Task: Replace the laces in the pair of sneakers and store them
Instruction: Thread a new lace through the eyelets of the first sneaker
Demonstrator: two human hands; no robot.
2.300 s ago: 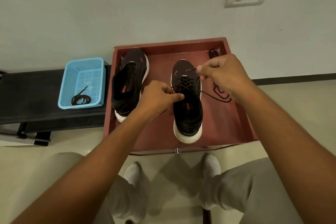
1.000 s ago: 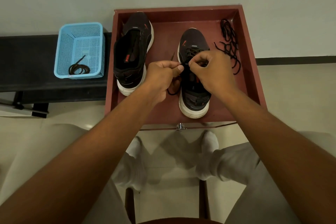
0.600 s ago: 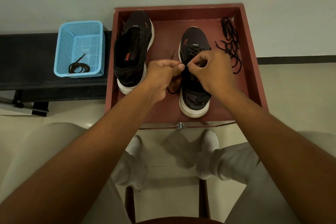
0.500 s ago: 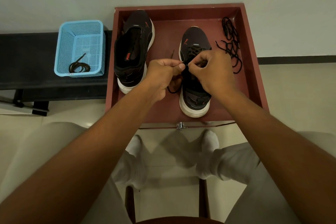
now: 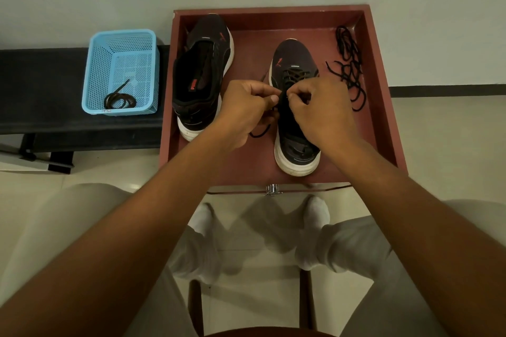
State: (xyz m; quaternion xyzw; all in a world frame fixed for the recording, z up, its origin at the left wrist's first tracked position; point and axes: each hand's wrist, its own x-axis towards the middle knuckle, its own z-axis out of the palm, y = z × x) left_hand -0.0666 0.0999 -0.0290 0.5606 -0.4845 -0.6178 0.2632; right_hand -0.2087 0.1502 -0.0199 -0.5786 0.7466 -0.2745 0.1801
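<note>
Head view, looking down at an open reddish-brown drawer (image 5: 383, 107) with two black sneakers inside.

Both hands meet over the right-hand sneaker (image 5: 297, 142). The left hand (image 5: 246, 109) and right hand (image 5: 319, 107) are together, fingertips nearly touching, each pinching the black lace (image 5: 294, 75) at the eyelets about halfway up the shoe. A loose end of that lace trails out beneath the left hand.

A couple of seconds earlier the right hand was raised toward the toe, drawing a long length of lace out to the side; it has since come back down to meet the left hand, and over the last second the pair have barely moved. That suggests the slack has been pulled through and another eyelet is being threaded, with the upper eyelets not yet done.

Left of the left hand stands the other sneaker (image 5: 202, 76), open and without a lace. Right of the right hand, a loose bundle of black lace (image 5: 350, 68) lies on the drawer floor. Far left of both hands, a blue basket (image 5: 94, 63) on a dark bench (image 5: 41, 90) holds a coiled lace (image 5: 119, 98), probably an old one.
</note>
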